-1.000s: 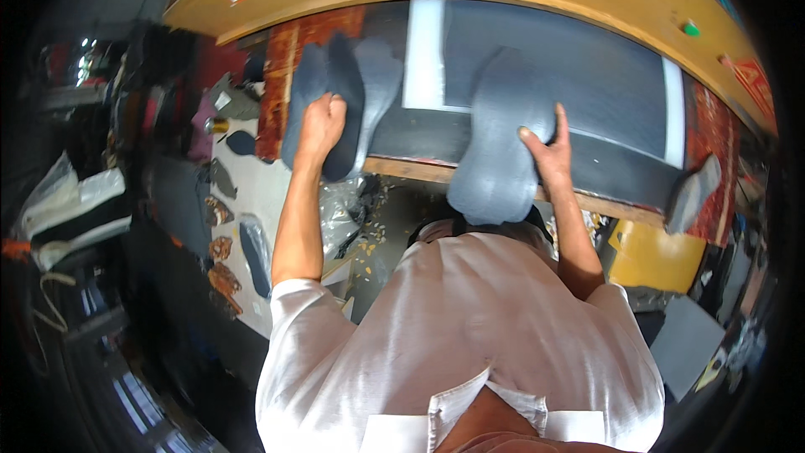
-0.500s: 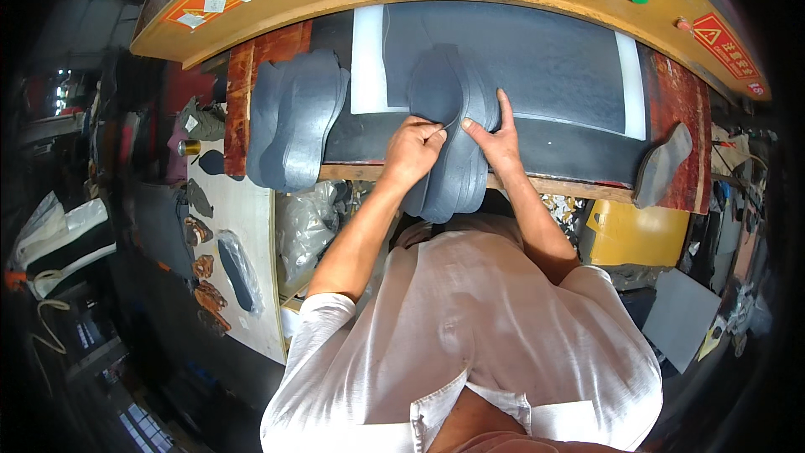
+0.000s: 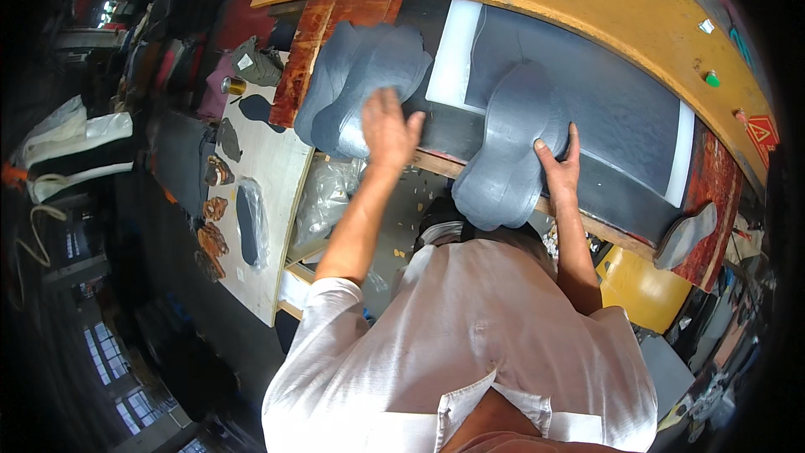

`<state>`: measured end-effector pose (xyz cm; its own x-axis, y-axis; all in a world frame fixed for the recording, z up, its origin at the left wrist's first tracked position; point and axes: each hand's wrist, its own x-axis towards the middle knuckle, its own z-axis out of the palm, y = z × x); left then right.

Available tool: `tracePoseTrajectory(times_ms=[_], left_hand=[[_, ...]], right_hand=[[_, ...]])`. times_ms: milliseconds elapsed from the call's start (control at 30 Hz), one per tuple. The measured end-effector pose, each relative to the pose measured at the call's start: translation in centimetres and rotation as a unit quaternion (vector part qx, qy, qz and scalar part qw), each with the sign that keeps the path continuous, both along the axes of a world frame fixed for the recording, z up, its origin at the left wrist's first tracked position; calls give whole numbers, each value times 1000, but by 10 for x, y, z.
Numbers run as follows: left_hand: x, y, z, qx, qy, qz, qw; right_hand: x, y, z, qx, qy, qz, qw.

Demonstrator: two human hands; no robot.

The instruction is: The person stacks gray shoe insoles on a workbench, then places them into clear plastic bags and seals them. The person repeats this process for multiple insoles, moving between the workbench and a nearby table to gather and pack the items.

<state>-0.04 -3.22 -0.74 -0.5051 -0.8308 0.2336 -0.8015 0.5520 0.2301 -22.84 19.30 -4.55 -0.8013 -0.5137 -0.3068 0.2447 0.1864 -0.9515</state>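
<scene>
My right hand (image 3: 560, 168) grips a stack of grey sole-shaped pieces (image 3: 503, 151) at a workbench, thumb laid on the stack's right edge and index finger extended away from me; the remaining fingers are hidden. The stack lies over the left part of a dark sheet (image 3: 620, 109) and juts past the sheet's near edge toward my body. Left of the dark sheet, my left hand (image 3: 388, 130) is spread, fingers stretched and thumb out to the side, slightly blurred at the near right edge of a second pile of grey soles (image 3: 360, 67); whether it touches them I cannot tell.

One white strip (image 3: 453, 54) runs along the dark sheet's left side, another along its right. Beyond the sheet's far edge curves a yellow beam (image 3: 545, 4) fitted with green buttons (image 3: 712, 79). To the sheet's right, and nearer me, a single grey sole (image 3: 686, 235) rests by a worn red board (image 3: 713, 243). Below the sheet's right part sits a yellow box (image 3: 641, 285). Well to the sheet's left stands a pale side table (image 3: 272, 164), carrying a gold can (image 3: 233, 85) and a dark sole in clear wrapping (image 3: 250, 222).
</scene>
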Motion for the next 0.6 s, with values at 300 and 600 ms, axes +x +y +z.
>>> tracePoseTrajectory(times_ms=[300,600], left_hand=[[52,-85,-29,46,-65,-91,993],[47,-74,-31,-56,-111,-113,986]], right_hand=[[3,-3,-11,-9,-17,-40,999],[11,-7,-3,19,-4,-59,998]])
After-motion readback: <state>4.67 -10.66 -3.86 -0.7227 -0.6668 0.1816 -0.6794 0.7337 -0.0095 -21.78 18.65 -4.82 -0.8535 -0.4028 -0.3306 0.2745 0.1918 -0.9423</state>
